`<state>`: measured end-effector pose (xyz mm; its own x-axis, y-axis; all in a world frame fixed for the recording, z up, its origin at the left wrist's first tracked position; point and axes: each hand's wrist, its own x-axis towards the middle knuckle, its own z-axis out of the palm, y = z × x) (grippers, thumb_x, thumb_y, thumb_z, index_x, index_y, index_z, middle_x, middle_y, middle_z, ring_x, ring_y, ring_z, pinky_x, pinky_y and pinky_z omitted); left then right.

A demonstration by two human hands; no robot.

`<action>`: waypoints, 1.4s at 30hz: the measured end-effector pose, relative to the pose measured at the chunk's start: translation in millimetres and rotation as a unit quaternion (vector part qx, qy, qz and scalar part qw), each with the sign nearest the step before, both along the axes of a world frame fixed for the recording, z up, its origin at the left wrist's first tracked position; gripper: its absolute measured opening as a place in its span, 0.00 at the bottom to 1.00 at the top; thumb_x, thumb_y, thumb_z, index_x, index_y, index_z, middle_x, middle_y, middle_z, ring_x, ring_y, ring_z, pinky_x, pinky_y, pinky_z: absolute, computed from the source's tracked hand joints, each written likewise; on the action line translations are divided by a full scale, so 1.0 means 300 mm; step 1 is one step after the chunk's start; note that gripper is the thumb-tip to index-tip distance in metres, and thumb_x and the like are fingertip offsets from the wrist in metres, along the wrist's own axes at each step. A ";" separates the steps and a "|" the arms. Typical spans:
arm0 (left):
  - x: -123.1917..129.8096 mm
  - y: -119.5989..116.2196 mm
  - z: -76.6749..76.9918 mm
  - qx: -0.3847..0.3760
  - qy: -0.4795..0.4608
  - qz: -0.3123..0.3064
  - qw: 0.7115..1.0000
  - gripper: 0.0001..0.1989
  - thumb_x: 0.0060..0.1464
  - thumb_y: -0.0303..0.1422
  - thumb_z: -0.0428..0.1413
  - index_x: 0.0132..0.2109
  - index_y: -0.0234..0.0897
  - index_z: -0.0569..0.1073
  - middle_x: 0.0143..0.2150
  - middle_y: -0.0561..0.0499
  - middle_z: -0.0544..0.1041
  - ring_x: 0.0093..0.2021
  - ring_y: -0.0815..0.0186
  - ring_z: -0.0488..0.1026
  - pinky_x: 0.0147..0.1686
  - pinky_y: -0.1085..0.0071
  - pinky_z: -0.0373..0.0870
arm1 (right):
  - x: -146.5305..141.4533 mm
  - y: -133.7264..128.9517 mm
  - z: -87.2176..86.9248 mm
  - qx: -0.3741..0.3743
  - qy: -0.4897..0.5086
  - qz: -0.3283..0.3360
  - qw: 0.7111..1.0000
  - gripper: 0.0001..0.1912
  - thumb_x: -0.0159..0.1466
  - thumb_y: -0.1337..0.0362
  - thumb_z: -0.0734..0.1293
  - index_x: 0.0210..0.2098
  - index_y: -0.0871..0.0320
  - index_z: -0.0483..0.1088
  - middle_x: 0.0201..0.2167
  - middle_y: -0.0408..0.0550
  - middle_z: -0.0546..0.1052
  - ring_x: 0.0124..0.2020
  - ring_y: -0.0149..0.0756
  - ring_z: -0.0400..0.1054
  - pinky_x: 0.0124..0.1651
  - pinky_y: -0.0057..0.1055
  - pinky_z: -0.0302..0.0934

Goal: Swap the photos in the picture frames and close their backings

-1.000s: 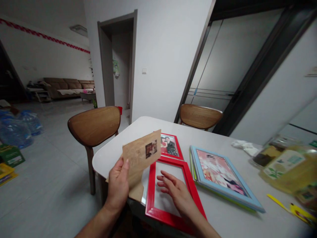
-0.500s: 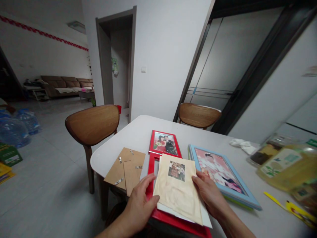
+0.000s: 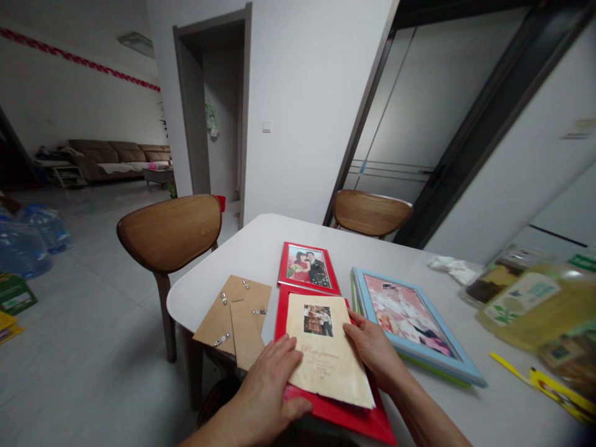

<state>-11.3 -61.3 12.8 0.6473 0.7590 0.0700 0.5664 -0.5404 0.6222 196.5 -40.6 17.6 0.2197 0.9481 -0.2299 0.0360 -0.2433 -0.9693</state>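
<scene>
A cream sheet of paper [image 3: 326,366] with a small printed photo and faint lettering lies over a red picture frame [image 3: 326,406]. My right hand [image 3: 372,347] pinches the sheet's right edge, thumb on top. At its left edge, my left hand [image 3: 270,385] rests with fingers stretched out and thumb apart, touching sheet and frame. Just beyond is another red picture frame [image 3: 310,268] holding a couple's photo. Brown backing boards [image 3: 246,323] with metal clips overlap to the left. A light blue picture frame [image 3: 419,323] with a pink-toned photo lies to the right, on something green.
The white table [image 3: 261,248] has a rounded far left corner. Wooden chairs stand at its left [image 3: 172,233] and far side [image 3: 372,213]. On the right are a yellow cutter [image 3: 559,388], a large bottle of yellow liquid [image 3: 526,304] and a crumpled white tissue [image 3: 451,269].
The cream sheet has shifted left and now lies squarer over the red frame, with its lettering readable as print. The white layer beneath it is mostly covered. Both hands moved slightly left.
</scene>
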 end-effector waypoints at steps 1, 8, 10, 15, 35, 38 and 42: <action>0.001 0.000 0.003 0.001 0.003 0.000 1.000 0.28 0.41 0.33 0.57 0.51 0.33 0.62 0.58 0.42 0.56 0.59 0.59 0.49 0.56 0.60 0.48 | 0.000 0.001 0.000 0.002 -0.030 0.013 0.999 0.26 0.51 0.67 0.55 0.51 0.60 0.56 0.30 0.48 0.76 0.26 0.36 0.70 0.28 0.30 0.62; 0.008 -0.002 0.014 0.012 0.019 -0.007 1.000 0.27 0.42 0.34 0.57 0.50 0.31 0.63 0.57 0.41 0.58 0.58 0.58 0.50 0.56 0.60 0.48 | 0.004 0.007 0.012 0.010 -0.505 0.024 0.863 0.18 0.54 0.63 0.53 0.40 0.63 0.65 0.35 0.57 0.74 0.34 0.42 0.68 0.35 0.34 0.57; 0.001 -0.005 0.011 0.020 0.024 -0.012 0.999 0.26 0.43 0.34 0.57 0.51 0.31 0.63 0.57 0.41 0.58 0.58 0.58 0.51 0.56 0.60 0.48 | 0.001 0.001 0.014 -0.018 -0.570 0.031 0.821 0.17 0.56 0.62 0.52 0.37 0.63 0.66 0.33 0.58 0.74 0.32 0.43 0.68 0.32 0.33 0.56; -0.090 0.013 0.007 0.043 0.044 -0.006 0.998 0.32 0.42 0.36 0.56 0.55 0.33 0.57 0.59 0.40 0.54 0.59 0.57 0.49 0.56 0.57 0.46 | -0.005 -0.014 0.011 -0.037 -0.626 0.044 0.777 0.16 0.56 0.60 0.53 0.35 0.61 0.66 0.33 0.56 0.73 0.31 0.42 0.67 0.29 0.32 0.54; -0.376 0.191 -0.086 0.122 0.066 0.203 0.969 0.28 0.36 0.25 0.58 0.49 0.32 0.65 0.53 0.41 0.65 0.53 0.57 0.61 0.53 0.62 0.56 | -0.487 -0.007 0.002 0.188 -0.521 0.175 0.814 0.21 0.48 0.58 0.64 0.42 0.56 0.64 0.36 0.51 0.67 0.38 0.41 0.59 0.41 0.38 0.52; -0.358 0.176 -0.054 0.136 0.025 0.199 0.970 0.27 0.37 0.27 0.59 0.48 0.34 0.65 0.51 0.43 0.67 0.52 0.58 0.63 0.52 0.60 0.59 | -0.453 -0.018 0.019 0.216 -0.461 0.160 0.846 0.24 0.48 0.63 0.63 0.45 0.58 0.62 0.40 0.52 0.65 0.41 0.40 0.58 0.43 0.37 0.54; -0.264 0.123 0.013 0.171 -0.021 0.168 0.971 0.26 0.38 0.32 0.60 0.48 0.34 0.66 0.52 0.41 0.66 0.53 0.56 0.61 0.52 0.59 0.58 | -0.334 -0.075 0.066 0.262 -0.433 0.139 0.851 0.23 0.48 0.66 0.61 0.45 0.57 0.63 0.44 0.53 0.64 0.46 0.41 0.58 0.48 0.41 0.53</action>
<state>-90.4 -24.6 16.7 0.3583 0.8549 0.3753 0.7247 -0.5081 0.4655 96.3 -63.1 37.4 -0.1578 0.9134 0.3752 0.7781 0.3490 -0.5223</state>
